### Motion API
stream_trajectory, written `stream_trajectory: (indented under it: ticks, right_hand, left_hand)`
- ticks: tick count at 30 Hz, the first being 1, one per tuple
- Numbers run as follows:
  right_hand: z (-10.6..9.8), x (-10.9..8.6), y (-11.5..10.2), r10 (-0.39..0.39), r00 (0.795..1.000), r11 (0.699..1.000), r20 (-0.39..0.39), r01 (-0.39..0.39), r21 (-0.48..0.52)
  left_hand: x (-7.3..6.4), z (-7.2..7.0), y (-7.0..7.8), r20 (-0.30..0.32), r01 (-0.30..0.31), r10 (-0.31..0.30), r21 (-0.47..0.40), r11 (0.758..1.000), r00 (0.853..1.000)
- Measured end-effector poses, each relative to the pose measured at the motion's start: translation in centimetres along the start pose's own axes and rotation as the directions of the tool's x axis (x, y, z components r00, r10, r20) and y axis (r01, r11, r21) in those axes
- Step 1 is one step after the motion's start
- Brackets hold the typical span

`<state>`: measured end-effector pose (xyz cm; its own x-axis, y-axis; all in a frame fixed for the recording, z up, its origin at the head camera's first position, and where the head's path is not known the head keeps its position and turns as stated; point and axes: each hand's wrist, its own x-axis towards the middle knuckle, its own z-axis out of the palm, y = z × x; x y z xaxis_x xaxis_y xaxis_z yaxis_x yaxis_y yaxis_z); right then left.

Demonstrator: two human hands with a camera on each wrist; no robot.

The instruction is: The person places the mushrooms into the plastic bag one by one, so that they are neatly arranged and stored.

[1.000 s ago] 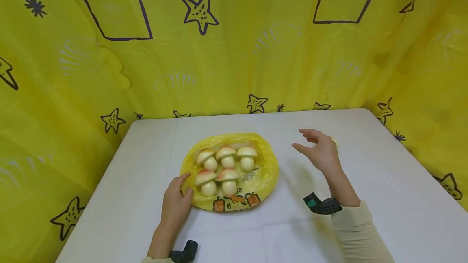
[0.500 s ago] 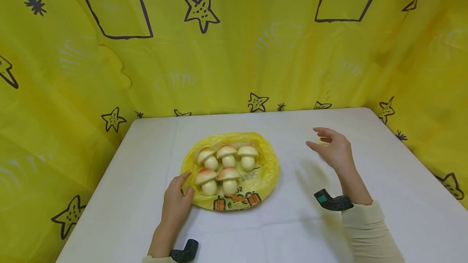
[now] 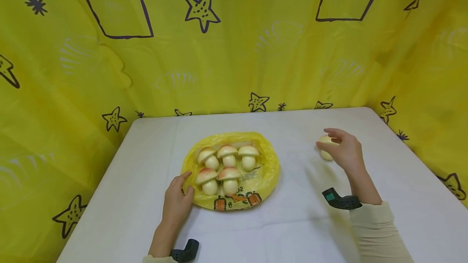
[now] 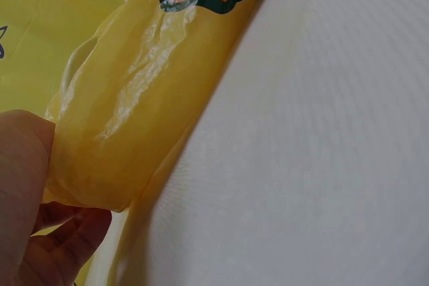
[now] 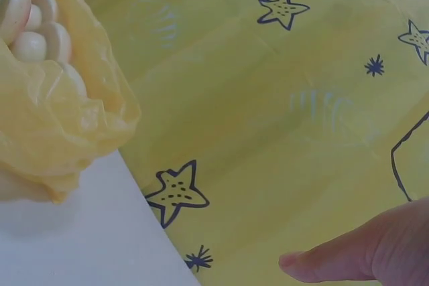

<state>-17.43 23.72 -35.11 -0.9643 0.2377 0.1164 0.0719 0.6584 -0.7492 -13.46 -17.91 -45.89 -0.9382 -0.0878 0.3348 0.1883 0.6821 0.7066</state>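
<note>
On the white table a yellow plastic bag (image 3: 269,173) lies spread open, its edge turned up like a bowl. Several toy mushrooms (image 3: 229,175) with pale stems and reddish-tinged caps sit inside it in two rows. My left hand (image 3: 176,198) pinches the bag's left edge; in the left wrist view the thumb (image 4: 23,172) is on one side and the fingers are under the rim. To the right, my right hand (image 3: 347,151) hovers with thumb and fingers apart, holding nothing. Another pale mushroom (image 3: 326,156) stands on the table behind it, partly hidden.
A yellow curtain (image 3: 226,52) with drawn stars and shells hangs behind and at both sides of the white table (image 3: 292,230). Black wrist cameras (image 3: 341,200) sit on both wrists.
My right hand has moved to the right, away from the bag, and uncovered the lone mushroom that was mostly hidden behind it. My left hand has stayed at the bag's edge.
</note>
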Motion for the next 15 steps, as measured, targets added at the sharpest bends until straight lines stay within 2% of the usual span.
stream_trajectory:
  ticks: [8, 15]
  right_hand:
    - [-0.7, 0.2, 1.1, -0.046, 0.999, 0.998, -0.025, 0.045, -0.035]
    - [-0.9, 0.5, 1.6, -0.056, 0.998, 0.997, -0.030, 0.055, -0.053]
  left_hand:
    - [0.0, -0.1, 0.1, 0.001, 0.003, -0.003, 0.002, 1.000, 1.000]
    - [0.0, -0.1, 0.1, 0.007, 0.005, -0.005, 0.007, 1.000, 1.000]
